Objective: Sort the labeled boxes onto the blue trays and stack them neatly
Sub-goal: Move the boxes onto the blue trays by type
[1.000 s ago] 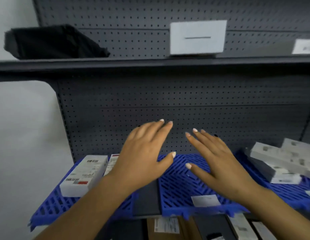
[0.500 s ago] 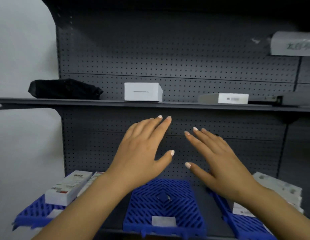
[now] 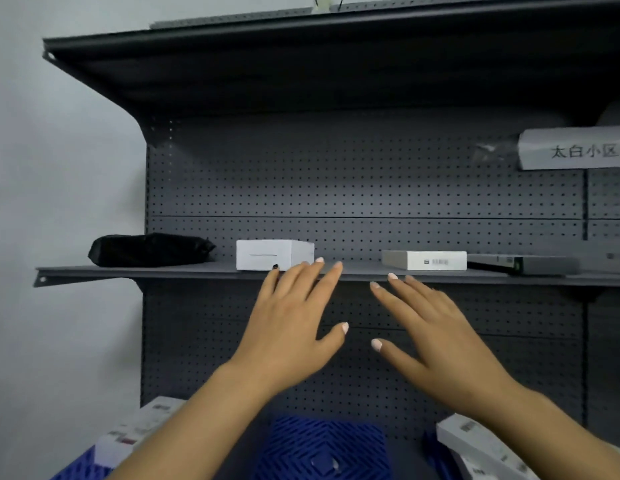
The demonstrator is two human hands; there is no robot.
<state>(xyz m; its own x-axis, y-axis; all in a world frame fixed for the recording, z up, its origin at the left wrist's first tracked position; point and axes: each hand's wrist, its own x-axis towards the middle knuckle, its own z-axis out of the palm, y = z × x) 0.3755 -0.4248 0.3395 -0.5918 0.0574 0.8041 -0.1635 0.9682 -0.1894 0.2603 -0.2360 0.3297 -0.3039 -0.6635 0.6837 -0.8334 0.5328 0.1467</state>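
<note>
Both of my hands are raised in front of a dark pegboard shelf unit, fingers straight and spread, holding nothing. My left hand (image 3: 294, 323) has its fingertips level with the middle shelf's edge, just below a white box (image 3: 274, 254). My right hand (image 3: 429, 330) is beside it, below a flat grey-white box (image 3: 424, 260). At the bottom, a blue slatted tray (image 3: 322, 445) stands in the middle. White labeled boxes (image 3: 139, 434) lie at the lower left on another blue tray (image 3: 76, 469). More labeled boxes (image 3: 474, 441) lie at the lower right.
On the middle shelf (image 3: 163, 273) a black bag (image 3: 149, 249) lies at the left and a dark flat box (image 3: 519, 265) at the right. A paper sign with characters (image 3: 578, 150) hangs at the upper right. A top shelf overhangs. A pale wall is on the left.
The view has tilted upward, so the trays sank to the bottom edge and the middle and top shelves came into sight. Both hands stay open and spread, now reaching up to the middle shelf.
</note>
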